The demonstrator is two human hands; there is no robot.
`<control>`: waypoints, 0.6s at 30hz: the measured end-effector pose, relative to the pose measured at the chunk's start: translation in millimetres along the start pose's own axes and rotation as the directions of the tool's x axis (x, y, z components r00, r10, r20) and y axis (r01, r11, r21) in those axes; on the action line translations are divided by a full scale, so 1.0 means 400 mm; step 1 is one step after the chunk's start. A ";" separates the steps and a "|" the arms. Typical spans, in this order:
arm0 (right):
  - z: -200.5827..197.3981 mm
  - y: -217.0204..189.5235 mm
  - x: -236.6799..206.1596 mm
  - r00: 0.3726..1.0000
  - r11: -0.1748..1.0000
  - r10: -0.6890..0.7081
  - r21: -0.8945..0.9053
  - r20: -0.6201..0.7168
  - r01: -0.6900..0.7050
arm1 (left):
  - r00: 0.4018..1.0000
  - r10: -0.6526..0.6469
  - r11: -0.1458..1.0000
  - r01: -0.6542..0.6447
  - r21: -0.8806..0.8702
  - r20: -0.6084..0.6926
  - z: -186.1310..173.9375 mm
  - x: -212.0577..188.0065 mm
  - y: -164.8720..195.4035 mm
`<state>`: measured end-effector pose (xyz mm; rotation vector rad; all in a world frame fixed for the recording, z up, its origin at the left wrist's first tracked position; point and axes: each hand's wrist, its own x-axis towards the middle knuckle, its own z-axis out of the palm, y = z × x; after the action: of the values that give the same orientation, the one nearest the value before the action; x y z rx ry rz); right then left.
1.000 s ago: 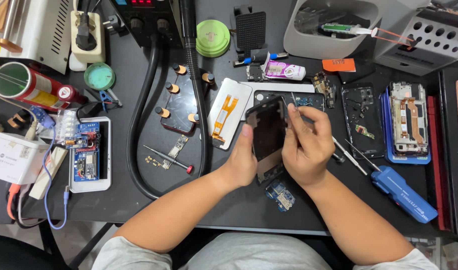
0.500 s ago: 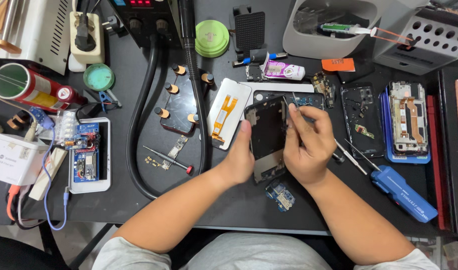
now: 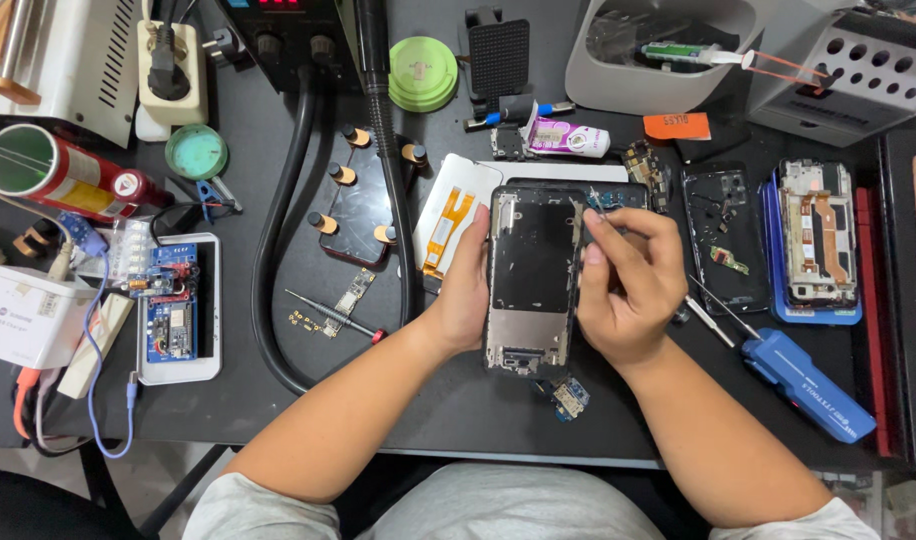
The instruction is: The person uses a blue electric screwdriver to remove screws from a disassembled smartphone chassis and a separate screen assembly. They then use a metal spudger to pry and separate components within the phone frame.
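Dark workbench (image 3: pixel 458 400), white box (image 3: pixel 23 315) left, orange label (image 3: pixel 676 126) behind hands.

The dark desk (image 3: pixel 448 400) carries a blue screwdriver (image 3: pixel 806 385) at four o'clock, a green round tin (image 3: pixel 423 73) at twelve, a white box (image 3: pixel 23 316) at nine, and a small circuit board (image 3: pixel 570 397) near six.
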<state>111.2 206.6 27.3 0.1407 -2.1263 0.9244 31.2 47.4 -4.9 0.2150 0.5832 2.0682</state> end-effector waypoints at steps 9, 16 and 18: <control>0.005 -0.013 0.019 0.996 0.994 -0.086 -0.072 0.016 0.087 | 0.998 -0.027 0.999 0.029 0.037 -0.051 -0.024 0.006 -0.024; 0.009 -0.028 0.025 0.997 0.993 -0.052 -0.102 0.061 0.058 | 0.999 -0.007 0.997 0.010 0.079 -0.034 -0.038 0.009 -0.029; 0.011 -0.029 0.027 0.997 0.994 -0.048 -0.097 0.057 0.053 | 0.999 0.000 0.996 0.003 0.085 -0.033 -0.039 0.011 -0.031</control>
<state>105.7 197.5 39.6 0.1702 -2.2036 0.7927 32.2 51.7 -24.7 0.2306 0.6924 2.0510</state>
